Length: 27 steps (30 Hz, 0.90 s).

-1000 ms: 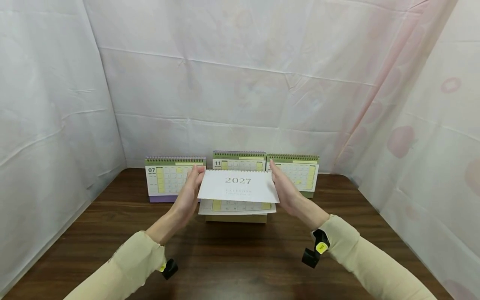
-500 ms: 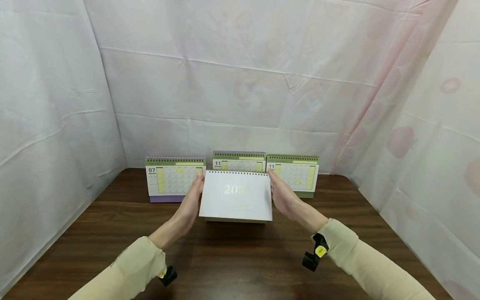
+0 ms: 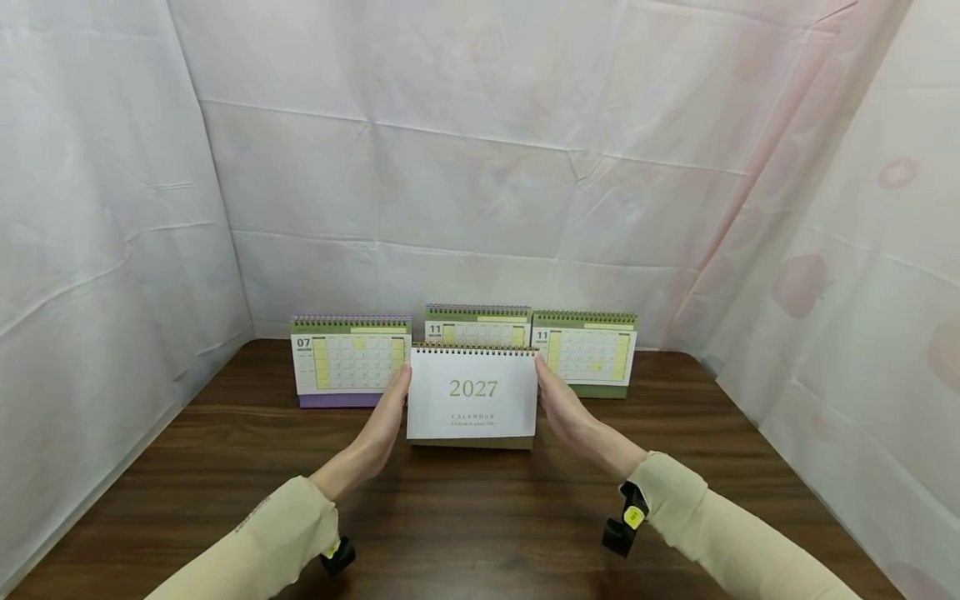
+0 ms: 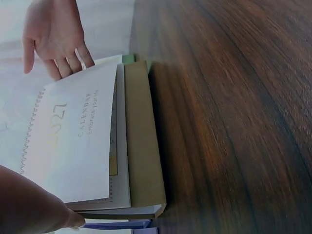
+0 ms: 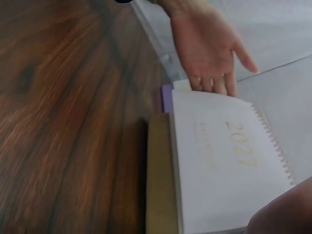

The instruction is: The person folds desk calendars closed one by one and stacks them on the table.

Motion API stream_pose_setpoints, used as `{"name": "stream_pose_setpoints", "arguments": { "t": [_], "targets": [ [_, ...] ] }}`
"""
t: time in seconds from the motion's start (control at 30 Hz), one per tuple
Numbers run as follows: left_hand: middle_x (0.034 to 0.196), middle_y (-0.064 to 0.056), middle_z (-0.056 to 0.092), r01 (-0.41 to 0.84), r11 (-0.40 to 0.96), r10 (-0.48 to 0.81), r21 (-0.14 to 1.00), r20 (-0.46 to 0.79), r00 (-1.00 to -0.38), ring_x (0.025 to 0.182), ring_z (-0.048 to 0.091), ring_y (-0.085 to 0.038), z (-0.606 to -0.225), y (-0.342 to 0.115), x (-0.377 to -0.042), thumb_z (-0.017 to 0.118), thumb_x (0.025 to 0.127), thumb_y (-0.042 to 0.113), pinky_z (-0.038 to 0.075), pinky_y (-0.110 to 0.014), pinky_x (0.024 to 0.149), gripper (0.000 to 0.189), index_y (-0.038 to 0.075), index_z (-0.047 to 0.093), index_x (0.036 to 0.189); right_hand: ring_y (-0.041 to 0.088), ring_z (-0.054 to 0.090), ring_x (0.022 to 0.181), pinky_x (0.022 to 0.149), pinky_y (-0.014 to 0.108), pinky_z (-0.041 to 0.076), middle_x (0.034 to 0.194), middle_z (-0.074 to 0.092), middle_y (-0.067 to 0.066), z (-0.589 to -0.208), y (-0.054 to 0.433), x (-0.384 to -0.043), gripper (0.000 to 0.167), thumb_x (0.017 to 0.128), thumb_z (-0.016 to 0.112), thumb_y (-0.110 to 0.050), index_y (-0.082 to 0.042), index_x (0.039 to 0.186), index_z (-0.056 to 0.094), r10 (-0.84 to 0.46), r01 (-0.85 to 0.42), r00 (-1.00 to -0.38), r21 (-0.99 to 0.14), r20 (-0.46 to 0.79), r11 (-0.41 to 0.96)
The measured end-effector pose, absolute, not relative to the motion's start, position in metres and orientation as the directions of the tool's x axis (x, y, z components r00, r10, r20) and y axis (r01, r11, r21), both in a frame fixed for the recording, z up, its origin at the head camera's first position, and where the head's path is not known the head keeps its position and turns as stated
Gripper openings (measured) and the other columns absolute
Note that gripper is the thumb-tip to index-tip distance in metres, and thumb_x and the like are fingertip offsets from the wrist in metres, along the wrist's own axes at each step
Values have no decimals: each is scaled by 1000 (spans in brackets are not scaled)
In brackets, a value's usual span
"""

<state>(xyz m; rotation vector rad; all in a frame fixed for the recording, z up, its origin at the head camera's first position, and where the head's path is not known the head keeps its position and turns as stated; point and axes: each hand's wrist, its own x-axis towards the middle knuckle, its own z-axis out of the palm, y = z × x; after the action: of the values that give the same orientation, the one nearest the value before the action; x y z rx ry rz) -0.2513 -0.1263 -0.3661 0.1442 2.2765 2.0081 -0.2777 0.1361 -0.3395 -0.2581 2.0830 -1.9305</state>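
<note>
A white spiral-bound desk calendar [image 3: 472, 408] with "2027" on its cover stands upright on a tan base in the middle of the table. My left hand [image 3: 378, 429] lies along its left side, and my right hand [image 3: 568, 417] is at its right side. In the left wrist view the fingers of the right hand [image 4: 54, 36] are straight, their tips behind the calendar's edge. The right wrist view shows the left hand [image 5: 207, 51] likewise extended. From there the cover [image 4: 78, 131] hangs slightly away from the pages beneath.
Behind stand more desk calendars: one with "07" and a purple base [image 3: 352, 367] at left, one showing "11" [image 3: 483, 332] partly hidden in the middle, and another "11" with a green base [image 3: 588, 358] at right. Pale curtains [image 3: 480, 183] enclose the dark wooden table [image 3: 480, 517].
The white 2027 cover has swung down from a raised slant over the calendar page until it hangs at the front. Both hands have drawn slightly down along the sides.
</note>
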Motion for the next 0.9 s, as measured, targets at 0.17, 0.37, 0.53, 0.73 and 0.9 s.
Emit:
{"name": "stream_pose_setpoints", "arguments": {
  "t": [0.17, 0.37, 0.53, 0.73, 0.9],
  "targets": [
    [164, -4, -12, 9, 130, 130, 991, -8, -991, 151, -13, -25, -372, -126, -254, 17, 100, 61, -6, -52, 121, 77, 14, -8, 156, 30, -10, 150, 122, 50, 0, 163, -11, 11, -357, 140, -280, 62, 107, 14, -39, -5, 154, -7, -318, -11, -948, -991, -34, 137],
    [164, -6, -11, 20, 131, 132, 991, 3, -991, 151, -12, -26, -377, -125, -257, 18, 102, 57, -6, -51, 121, 73, 14, -6, 156, 30, -7, 150, 122, 50, 4, 163, -10, 10, -374, 145, -282, 60, 108, 17, -35, -4, 155, -3, -333, -61, -943, -988, 10, 143],
    [164, -8, -11, 19, 123, 134, 992, 2, -991, 151, -11, -26, -381, -124, -260, 17, 103, 54, -3, -51, 122, 72, 11, -6, 156, 34, 6, 150, 119, 53, 14, 163, 5, 16, -381, 146, -282, 62, 107, 21, -38, 1, 154, 11, -263, -57, -965, -972, -5, 229],
    [163, -6, -13, 13, 78, 170, 997, -1, -985, 151, -10, -25, -380, -126, -265, 15, 102, 57, 2, -50, 122, 74, 13, -10, 155, 40, 20, 146, 112, 59, 29, 159, 19, 23, -376, 143, -279, 61, 107, 21, -38, 6, 151, 20, -222, -3, -973, -964, -58, 267],
    [163, -3, -13, 20, 79, 189, 997, 5, -982, 152, -8, -23, -372, -128, -268, 14, 101, 59, 1, -47, 123, 75, 14, -12, 155, 39, 24, 145, 110, 59, 32, 156, 27, 24, -360, 145, -281, 60, 108, 21, -36, 9, 146, 31, -207, -11, -976, -933, -68, 358]
  ]
}}
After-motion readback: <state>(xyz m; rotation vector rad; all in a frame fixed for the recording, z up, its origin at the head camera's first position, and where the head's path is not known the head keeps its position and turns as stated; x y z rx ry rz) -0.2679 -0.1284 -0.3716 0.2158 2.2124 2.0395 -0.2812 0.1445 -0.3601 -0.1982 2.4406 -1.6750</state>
